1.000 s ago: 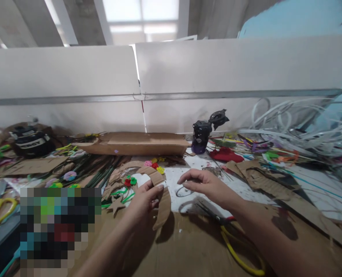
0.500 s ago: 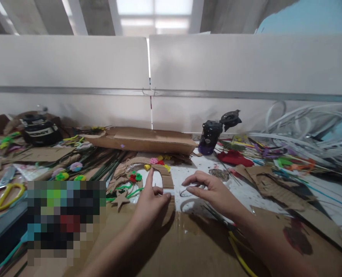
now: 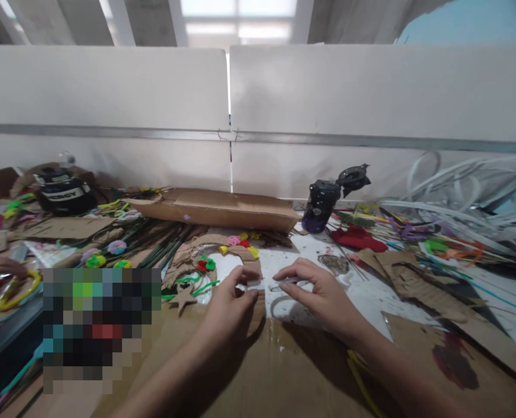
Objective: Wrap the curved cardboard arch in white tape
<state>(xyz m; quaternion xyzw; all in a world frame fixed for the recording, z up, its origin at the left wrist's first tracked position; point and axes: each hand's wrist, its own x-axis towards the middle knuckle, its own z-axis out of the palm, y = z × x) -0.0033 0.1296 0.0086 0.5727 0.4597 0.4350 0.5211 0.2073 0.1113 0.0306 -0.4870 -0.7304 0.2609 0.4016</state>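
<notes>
My left hand (image 3: 227, 307) is over the lower right of a cardboard ring (image 3: 212, 240), its thumb and index finger curled close together. Opposite it, my right hand (image 3: 321, 293) has thumb and fingers pinched around something thin and pale, too small to name. Whether a thin strand runs between both hands I cannot make out. Pink, red and yellow flower shapes (image 3: 243, 241) sit on the ring's top, with red and green ones (image 3: 205, 264) inside its left side. A cardboard star (image 3: 183, 298) and a green pipe cleaner (image 3: 205, 288) lie left of my left hand.
A cardboard sheet (image 3: 279, 371) lies under my forearms. Behind stand a long cardboard trough (image 3: 223, 209) and a dark bottle (image 3: 321, 206) with its lid up. Another person's hand (image 3: 0, 268) is beside yellow-handled scissors (image 3: 20, 293). Pale plastic strips (image 3: 450, 203) are heaped right.
My left index finger, stretched out before, has curled in toward the thumb. My right hand has hardly moved. Another person's hand has come in at the left edge.
</notes>
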